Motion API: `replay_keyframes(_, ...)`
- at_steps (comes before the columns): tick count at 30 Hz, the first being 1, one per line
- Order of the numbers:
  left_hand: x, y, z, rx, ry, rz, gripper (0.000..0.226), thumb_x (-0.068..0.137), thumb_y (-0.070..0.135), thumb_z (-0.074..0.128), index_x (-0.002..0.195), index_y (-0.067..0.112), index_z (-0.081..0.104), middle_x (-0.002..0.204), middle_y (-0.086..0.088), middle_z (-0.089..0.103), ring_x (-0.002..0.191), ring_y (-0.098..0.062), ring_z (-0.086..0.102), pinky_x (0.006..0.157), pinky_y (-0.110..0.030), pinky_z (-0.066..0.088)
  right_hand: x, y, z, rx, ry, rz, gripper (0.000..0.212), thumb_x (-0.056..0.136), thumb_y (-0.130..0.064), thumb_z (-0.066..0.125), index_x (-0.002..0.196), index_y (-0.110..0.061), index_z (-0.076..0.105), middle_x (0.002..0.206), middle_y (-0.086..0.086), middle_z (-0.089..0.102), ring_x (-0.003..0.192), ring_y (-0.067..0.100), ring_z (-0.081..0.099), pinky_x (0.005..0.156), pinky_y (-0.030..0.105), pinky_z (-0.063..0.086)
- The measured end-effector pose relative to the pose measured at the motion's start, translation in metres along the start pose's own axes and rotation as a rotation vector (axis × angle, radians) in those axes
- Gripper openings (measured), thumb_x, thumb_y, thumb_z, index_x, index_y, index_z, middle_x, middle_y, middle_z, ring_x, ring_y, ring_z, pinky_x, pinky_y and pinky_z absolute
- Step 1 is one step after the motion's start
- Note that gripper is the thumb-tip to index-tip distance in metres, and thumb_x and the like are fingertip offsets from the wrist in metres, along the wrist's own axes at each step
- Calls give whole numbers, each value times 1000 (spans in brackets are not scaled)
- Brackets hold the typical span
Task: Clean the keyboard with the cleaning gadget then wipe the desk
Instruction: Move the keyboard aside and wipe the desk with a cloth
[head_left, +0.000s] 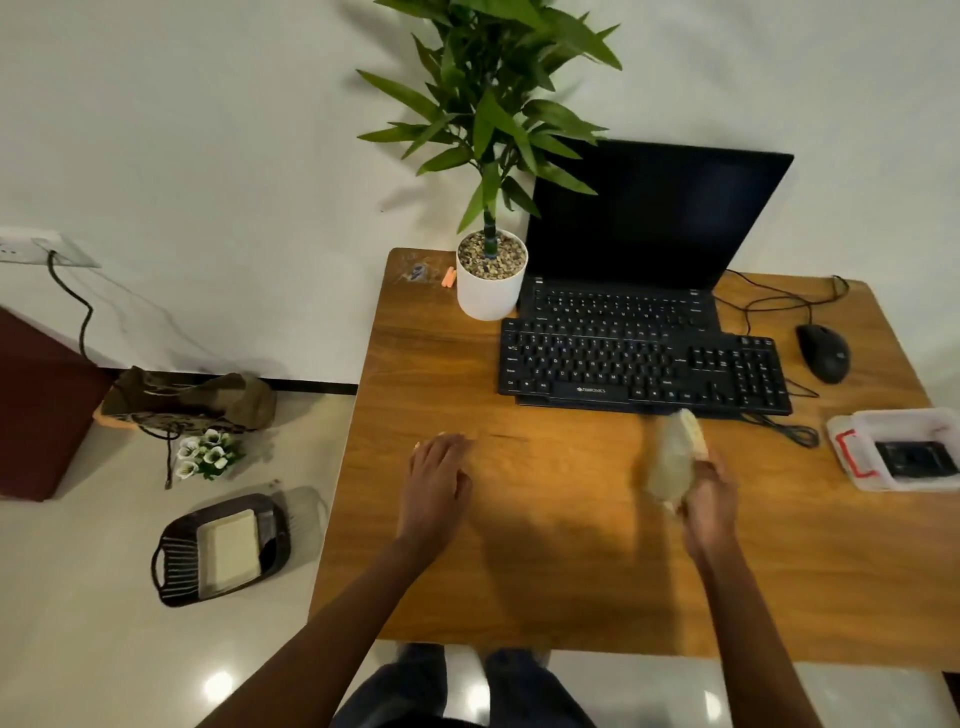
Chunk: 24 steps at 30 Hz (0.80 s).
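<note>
A black keyboard (644, 371) lies on the wooden desk (545, 571), partly over the base of an open black laptop (649, 218). My right hand (711, 499) grips a pale, blurred cloth (672, 462) just in front of the keyboard's front edge. My left hand (436, 483) rests flat on the desk to the left, fingers spread, holding nothing. The cloth's upper end nearly reaches the keyboard.
A white potted plant (491, 283) stands at the desk's back left. At the right sit a black mouse (825, 353) with cables and a white container (898, 449). On the floor to the left are a dark basket (221, 548), small flowers and a bag.
</note>
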<state>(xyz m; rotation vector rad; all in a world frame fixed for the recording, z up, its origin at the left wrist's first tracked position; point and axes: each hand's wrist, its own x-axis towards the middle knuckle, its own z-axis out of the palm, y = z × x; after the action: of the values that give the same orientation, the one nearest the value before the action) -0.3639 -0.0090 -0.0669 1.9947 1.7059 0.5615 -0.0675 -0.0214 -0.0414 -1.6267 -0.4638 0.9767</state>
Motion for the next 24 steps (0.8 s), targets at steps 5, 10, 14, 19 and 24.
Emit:
replay_keyframes(5,-33,-4,15,98,-58,-73,45,87,9,57,131,14,52,136,-8,50,128,-28,43,106,-43,33,44,43,-66,-1004,-2,-324,57,87,10,46,141,-2,33,146,23,34,133,43,33,105,55,31)
replay_keyframes(10,-66,-8,30,196,-46,-122,44,88,26,40,129,14,52,138,-14,49,128,-32,46,107,-50,30,31,66,-40,-1234,-106,-276,56,96,-23,31,148,-8,18,157,12,9,145,32,0,115,53,1)
replay_keyframes(14,-87,-6,40,221,-43,-151,48,88,33,32,132,16,46,141,-15,45,131,-33,42,107,-50,26,-3,82,-1,-1262,-211,-342,73,84,-42,10,145,-5,27,154,15,21,143,36,15,112,56,12)
replay_keyframes(19,-98,-19,36,276,-36,-106,48,90,33,32,136,18,38,143,-14,44,133,-27,33,107,-52,27,-62,101,58,-1292,-348,-397,70,86,-44,12,148,-11,14,152,4,-4,142,28,-4,113,50,0)
replay_keyframes(24,-100,-40,11,277,-51,-140,51,92,34,27,137,16,40,145,-16,40,134,-36,39,108,-54,28,-118,115,122,-1326,-440,-415,70,87,-44,30,148,-12,18,155,7,5,143,21,-18,114,40,-11)
